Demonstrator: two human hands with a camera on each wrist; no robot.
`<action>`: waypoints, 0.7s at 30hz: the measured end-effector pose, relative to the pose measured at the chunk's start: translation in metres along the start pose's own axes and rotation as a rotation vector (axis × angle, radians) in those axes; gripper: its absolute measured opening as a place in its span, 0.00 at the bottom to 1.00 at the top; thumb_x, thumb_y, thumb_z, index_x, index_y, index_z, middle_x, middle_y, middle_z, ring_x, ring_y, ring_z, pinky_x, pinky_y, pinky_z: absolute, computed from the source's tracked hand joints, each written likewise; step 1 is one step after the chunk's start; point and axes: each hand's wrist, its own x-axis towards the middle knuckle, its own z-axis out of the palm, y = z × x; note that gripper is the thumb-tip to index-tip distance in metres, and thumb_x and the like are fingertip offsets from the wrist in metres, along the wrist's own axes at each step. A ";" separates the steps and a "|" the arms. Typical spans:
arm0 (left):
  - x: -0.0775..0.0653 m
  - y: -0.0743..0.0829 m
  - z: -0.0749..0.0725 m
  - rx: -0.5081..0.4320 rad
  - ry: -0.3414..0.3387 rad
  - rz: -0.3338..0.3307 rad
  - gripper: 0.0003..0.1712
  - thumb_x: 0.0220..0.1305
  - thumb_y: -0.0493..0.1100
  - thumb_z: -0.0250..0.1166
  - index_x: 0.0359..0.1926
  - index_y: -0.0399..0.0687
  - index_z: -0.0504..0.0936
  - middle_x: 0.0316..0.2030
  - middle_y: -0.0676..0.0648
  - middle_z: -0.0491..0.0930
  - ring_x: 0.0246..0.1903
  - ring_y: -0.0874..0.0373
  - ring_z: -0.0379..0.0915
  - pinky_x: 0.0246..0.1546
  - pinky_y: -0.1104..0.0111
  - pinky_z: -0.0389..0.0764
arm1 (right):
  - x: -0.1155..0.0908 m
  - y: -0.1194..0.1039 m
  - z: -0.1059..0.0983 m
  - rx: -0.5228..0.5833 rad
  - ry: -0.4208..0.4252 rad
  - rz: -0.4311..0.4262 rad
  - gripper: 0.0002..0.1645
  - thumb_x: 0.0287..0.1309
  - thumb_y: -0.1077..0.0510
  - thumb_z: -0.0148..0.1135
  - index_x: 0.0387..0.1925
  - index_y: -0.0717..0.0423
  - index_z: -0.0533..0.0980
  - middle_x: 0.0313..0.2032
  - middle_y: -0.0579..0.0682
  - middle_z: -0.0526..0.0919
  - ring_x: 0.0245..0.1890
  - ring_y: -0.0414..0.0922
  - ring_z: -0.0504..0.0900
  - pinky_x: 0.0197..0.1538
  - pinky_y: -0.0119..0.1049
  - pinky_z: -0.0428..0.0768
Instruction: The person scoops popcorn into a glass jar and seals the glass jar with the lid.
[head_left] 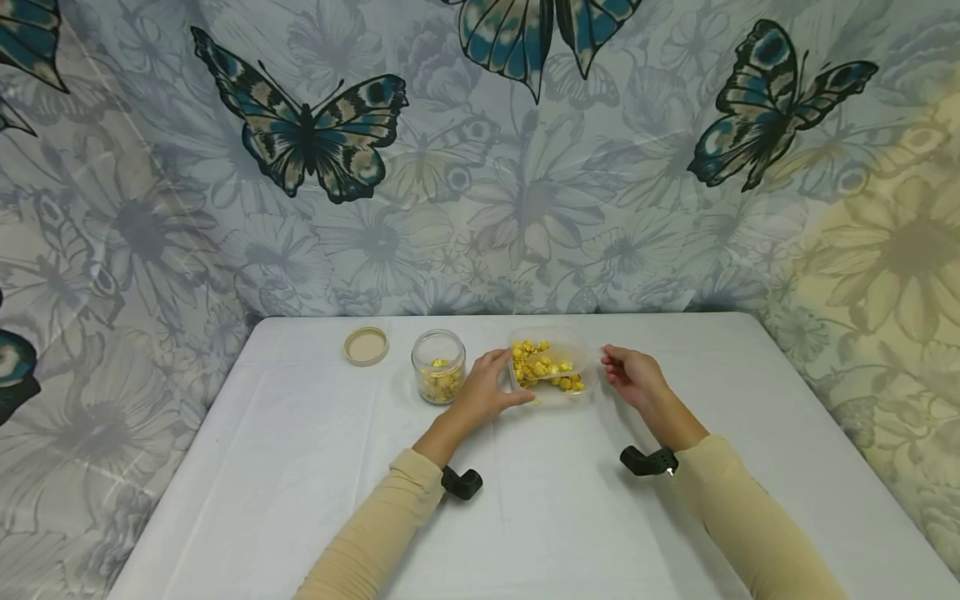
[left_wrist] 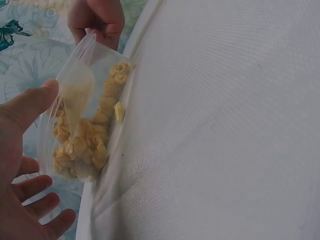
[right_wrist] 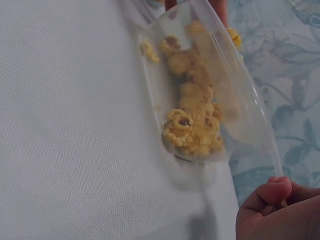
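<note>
A clear plastic container (head_left: 573, 340) with yellow popcorn (head_left: 567, 383) stands on the table. Around its left end is my left hand (head_left: 483, 392), thumb at the front and fingers behind, holding it. Inside the container shows a pale translucent spoon (left_wrist: 77, 95), seen partly through the wall. My right hand (head_left: 633, 379), at the container's right side, pinches what looks like the end of the spoon's handle; the fingers mostly hide it. To the left of my left hand stands an open glass jar (head_left: 438, 335), partly filled with popcorn.
A round beige lid (head_left: 366, 346) lies left of the jar. White cloth covers the table (head_left: 540, 517), and its back edge meets a wall hanging (head_left: 525, 208) with butterflies and flowers. Black wrist cameras (head_left: 649, 461) sit on both wrists.
</note>
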 end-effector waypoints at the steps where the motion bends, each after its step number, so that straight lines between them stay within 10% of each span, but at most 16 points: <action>1: 0.000 0.000 0.000 -0.001 -0.001 -0.001 0.53 0.55 0.60 0.71 0.75 0.50 0.57 0.72 0.44 0.59 0.73 0.46 0.53 0.70 0.51 0.64 | 0.000 0.000 0.000 0.002 0.007 -0.001 0.11 0.71 0.59 0.50 0.34 0.53 0.77 0.22 0.44 0.80 0.22 0.36 0.73 0.25 0.24 0.74; 21: -0.001 0.002 0.000 -0.003 0.020 -0.002 0.52 0.54 0.61 0.72 0.74 0.49 0.60 0.72 0.45 0.60 0.72 0.46 0.54 0.70 0.51 0.64 | -0.003 0.000 -0.003 0.026 0.026 -0.005 0.11 0.71 0.59 0.51 0.32 0.53 0.77 0.22 0.45 0.79 0.23 0.36 0.72 0.26 0.24 0.74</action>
